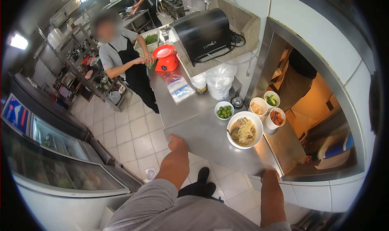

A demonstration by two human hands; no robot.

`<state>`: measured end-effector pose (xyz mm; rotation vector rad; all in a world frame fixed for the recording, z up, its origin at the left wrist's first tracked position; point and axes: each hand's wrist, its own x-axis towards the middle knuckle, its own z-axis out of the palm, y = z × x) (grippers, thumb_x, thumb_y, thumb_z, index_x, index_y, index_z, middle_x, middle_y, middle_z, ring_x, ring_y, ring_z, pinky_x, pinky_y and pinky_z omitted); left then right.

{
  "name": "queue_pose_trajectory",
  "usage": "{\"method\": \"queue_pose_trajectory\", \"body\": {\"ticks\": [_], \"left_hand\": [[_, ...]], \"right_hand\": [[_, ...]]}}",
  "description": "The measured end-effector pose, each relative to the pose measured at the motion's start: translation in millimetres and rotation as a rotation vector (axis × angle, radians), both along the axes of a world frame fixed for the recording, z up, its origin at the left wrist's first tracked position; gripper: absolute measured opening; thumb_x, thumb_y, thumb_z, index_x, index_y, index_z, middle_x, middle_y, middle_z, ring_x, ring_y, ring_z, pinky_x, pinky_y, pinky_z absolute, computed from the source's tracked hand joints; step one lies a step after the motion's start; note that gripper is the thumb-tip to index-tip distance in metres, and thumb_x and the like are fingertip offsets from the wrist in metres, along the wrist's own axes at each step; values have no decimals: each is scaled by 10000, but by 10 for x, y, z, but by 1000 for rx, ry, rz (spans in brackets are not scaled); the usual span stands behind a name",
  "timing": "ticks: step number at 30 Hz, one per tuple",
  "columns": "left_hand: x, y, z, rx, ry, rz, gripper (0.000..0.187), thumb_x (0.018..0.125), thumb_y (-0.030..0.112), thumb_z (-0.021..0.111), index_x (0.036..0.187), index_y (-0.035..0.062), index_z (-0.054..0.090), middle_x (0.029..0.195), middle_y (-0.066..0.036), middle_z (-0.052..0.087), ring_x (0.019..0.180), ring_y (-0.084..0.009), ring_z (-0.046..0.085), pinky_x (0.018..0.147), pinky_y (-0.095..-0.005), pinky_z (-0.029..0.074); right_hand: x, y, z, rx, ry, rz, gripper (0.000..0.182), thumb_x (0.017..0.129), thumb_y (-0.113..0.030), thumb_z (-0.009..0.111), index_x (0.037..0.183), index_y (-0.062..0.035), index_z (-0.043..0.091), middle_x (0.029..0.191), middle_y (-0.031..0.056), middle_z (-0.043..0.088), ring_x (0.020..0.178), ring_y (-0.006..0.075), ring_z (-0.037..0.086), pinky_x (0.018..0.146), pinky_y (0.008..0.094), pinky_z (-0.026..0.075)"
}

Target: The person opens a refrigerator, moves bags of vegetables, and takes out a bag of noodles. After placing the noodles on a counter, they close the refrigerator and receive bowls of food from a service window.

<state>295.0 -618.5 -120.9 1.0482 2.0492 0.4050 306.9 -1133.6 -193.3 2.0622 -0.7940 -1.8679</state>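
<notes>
My left hand [177, 143] rests at the near left corner of the steel counter [202, 143], its fingers curled at the edge. At the counter's near right side, my right hand [270, 174] touches the edge; its fingers are mostly hidden. Between and beyond my hands stands a white bowl of noodles in broth [245, 130], with a spoon in it. Around it are a bowl of small green limes [224, 110], a cup of pale pieces [258, 106], a cup of green pieces [272, 98] and a cup of reddish chopped food [276, 118].
A steel-framed pass-through window [282, 150] opens on the right, with a person beyond. Farther back are an orange kitchen scale [166, 62], plastic bags [178, 88] and a black machine [202, 34]. A co-worker in an apron [135, 75] stands left; glass-door fridges [60, 158] line that side.
</notes>
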Motion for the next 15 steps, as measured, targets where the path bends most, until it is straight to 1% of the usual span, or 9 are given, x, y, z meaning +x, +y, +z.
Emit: {"method": "queue_pose_trajectory", "body": {"ticks": [3,7,9,12,15], "left_hand": [[8,36,-67,-8,17,-5,820,887,645,360,1039,-106,652,1075,-294,674,1000,-460,655,897,-555,499],[4,29,-48,-11,12,-28,826,891,648,355,1045,-108,652,1073,-296,674,995,-460,657,901,-552,500],[12,44,-95,-3,29,-22,827,897,645,347,1053,-107,652,1070,-294,677,1002,-457,658,908,-548,498],[-6,18,-32,-12,6,-48,825,900,640,340,1062,-106,652,1084,-295,675,1007,-455,657,911,-545,498],[1,24,-37,-11,23,-41,823,901,640,336,1058,-101,657,1083,-294,677,1005,-458,657,911,-544,497]], "right_hand": [[5,82,173,15,16,40,330,860,-217,715,1187,-228,672,1230,-46,664,1122,140,638,896,316,540],[16,42,56,-1,99,-24,362,850,-213,727,1206,-236,666,1243,-51,660,1138,144,633,901,314,539],[-35,28,80,37,-113,67,389,832,-200,748,1210,-240,671,1248,-60,659,1135,150,636,894,321,544],[-48,192,455,70,-150,93,407,817,-184,763,1212,-234,677,1252,-61,658,1123,154,643,881,328,552],[-42,163,381,65,-125,104,408,814,-187,769,1211,-225,682,1255,-60,658,1113,158,648,869,336,558]]}}
